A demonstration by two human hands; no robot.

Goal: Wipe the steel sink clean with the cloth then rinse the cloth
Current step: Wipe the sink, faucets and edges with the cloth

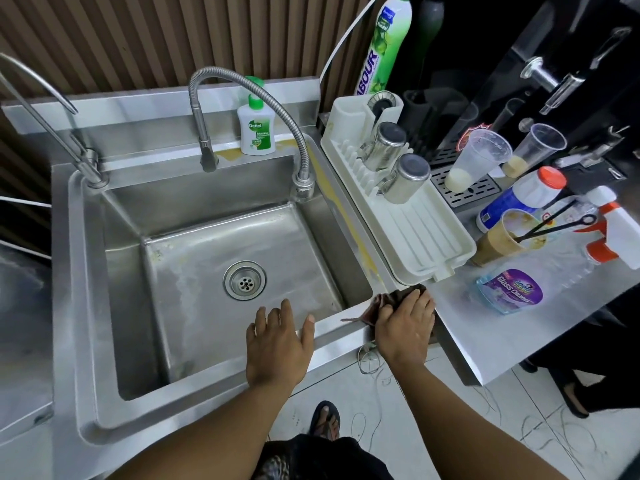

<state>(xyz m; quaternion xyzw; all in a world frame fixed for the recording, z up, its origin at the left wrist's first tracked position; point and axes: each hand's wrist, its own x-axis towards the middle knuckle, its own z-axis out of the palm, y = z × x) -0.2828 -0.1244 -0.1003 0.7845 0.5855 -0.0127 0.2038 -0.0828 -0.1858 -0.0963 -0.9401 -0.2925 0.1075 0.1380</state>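
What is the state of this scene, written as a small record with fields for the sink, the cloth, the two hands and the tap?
sink: steel basin, dull streaks on its floor, yellowish stain along the right rim
cloth: reddish-brown, bunched on the front right corner of the rim
right hand: lies on the cloth, pressing it down
left hand: fingers straight, over the front rim, holding nothing
tap: flexible spout, no water visible
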